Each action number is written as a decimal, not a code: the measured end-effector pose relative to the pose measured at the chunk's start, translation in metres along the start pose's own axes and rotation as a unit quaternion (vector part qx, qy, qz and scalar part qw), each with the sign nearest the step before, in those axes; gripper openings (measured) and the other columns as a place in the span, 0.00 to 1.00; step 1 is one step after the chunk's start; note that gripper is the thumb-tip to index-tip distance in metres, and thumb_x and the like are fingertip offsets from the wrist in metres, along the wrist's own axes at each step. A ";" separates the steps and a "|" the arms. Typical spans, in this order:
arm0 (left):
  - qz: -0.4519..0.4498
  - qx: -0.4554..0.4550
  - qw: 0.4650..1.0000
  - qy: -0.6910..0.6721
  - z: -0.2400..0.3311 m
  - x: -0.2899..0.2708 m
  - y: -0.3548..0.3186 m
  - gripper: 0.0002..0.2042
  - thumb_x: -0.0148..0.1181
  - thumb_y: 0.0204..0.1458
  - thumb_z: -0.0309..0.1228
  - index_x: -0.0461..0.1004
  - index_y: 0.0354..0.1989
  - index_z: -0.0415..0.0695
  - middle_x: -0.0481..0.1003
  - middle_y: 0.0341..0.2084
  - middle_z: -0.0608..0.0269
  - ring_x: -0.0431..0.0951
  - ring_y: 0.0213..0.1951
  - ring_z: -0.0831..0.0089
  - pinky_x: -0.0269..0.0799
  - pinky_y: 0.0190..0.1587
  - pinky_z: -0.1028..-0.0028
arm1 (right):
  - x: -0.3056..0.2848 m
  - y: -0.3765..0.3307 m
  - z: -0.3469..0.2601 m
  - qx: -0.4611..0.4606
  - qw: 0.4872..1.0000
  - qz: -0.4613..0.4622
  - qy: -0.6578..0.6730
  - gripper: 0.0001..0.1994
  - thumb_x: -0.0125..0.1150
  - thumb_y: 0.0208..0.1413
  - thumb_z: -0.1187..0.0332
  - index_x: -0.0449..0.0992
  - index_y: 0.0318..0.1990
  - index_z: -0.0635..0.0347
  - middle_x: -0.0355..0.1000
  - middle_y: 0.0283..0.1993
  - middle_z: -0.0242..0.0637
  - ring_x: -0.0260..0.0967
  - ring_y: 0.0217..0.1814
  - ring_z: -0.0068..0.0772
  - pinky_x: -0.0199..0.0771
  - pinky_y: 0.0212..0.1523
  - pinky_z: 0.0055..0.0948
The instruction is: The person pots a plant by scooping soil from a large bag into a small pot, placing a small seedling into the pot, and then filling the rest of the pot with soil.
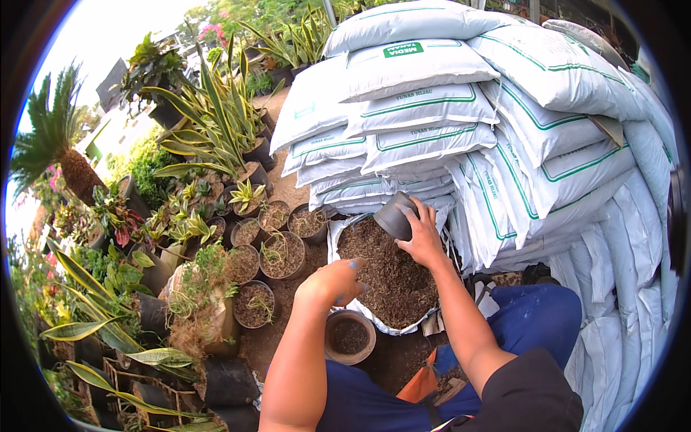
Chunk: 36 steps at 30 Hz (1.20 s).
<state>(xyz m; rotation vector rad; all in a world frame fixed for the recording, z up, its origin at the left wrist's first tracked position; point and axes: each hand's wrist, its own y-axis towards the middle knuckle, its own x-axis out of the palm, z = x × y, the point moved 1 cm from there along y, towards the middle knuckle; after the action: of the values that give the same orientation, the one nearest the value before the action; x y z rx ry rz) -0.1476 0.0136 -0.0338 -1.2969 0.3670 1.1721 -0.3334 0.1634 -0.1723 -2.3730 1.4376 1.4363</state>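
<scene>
Grey pot (393, 215) is hanging tilted above the far part of the open sack (334, 239). Left to right: small potted plants (279, 253) are standing left of the sack, presumably within reach; the left hand (332, 283) is hovering over the sack's left edge, fingers loosely extended, grasping nothing visible; the right hand (422, 236) is clasping the pot, probably for steadiness, its wall looking matte and plain.

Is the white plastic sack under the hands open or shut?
Open: the white plastic sack has its mouth spread wide, showing loose brown soil inside.
</scene>
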 end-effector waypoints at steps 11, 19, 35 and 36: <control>0.020 0.026 0.999 0.029 -0.003 0.002 0.010 0.33 0.65 0.59 0.40 0.63 0.72 0.49 0.75 0.59 0.44 0.77 0.58 0.50 0.74 0.59 0.57 | 0.020 0.004 0.002 -0.013 0.997 -0.013 -0.078 0.46 0.81 0.39 0.72 0.66 0.69 0.41 0.50 0.78 0.40 0.47 0.78 0.58 0.59 0.76 0.51; 0.041 0.042 0.998 0.009 -0.004 0.005 0.002 0.32 0.66 0.56 0.37 0.66 0.71 0.46 0.79 0.52 0.44 0.80 0.56 0.50 0.76 0.57 0.56 | 0.041 -0.003 0.028 0.047 0.997 -0.032 -0.057 0.46 0.80 0.41 0.77 0.64 0.70 0.45 0.47 0.79 0.43 0.44 0.79 0.60 0.58 0.76 0.53; 0.045 0.046 0.998 -0.001 -0.007 0.002 0.001 0.31 0.66 0.58 0.35 0.65 0.70 0.45 0.76 0.57 0.43 0.76 0.60 0.49 0.77 0.58 0.57 | 0.035 0.006 0.037 -0.173 0.919 -0.294 -0.198 0.50 0.81 0.37 0.73 0.62 0.72 0.36 0.51 0.78 0.43 0.50 0.79 0.56 0.71 0.70 0.47; 0.054 0.047 0.997 0.004 -0.006 0.003 -0.001 0.31 0.67 0.57 0.34 0.66 0.70 0.44 0.77 0.56 0.42 0.76 0.60 0.48 0.76 0.58 0.57 | 0.024 0.009 0.030 -0.138 0.929 -0.281 -0.197 0.50 0.82 0.38 0.71 0.62 0.72 0.37 0.51 0.78 0.44 0.51 0.78 0.56 0.70 0.70 0.47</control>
<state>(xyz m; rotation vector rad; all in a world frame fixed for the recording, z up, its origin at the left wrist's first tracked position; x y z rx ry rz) -0.1433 0.0095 -0.0371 -1.2133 0.4975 1.2252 -0.3569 0.1544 -0.2031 -2.1756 0.4351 1.8607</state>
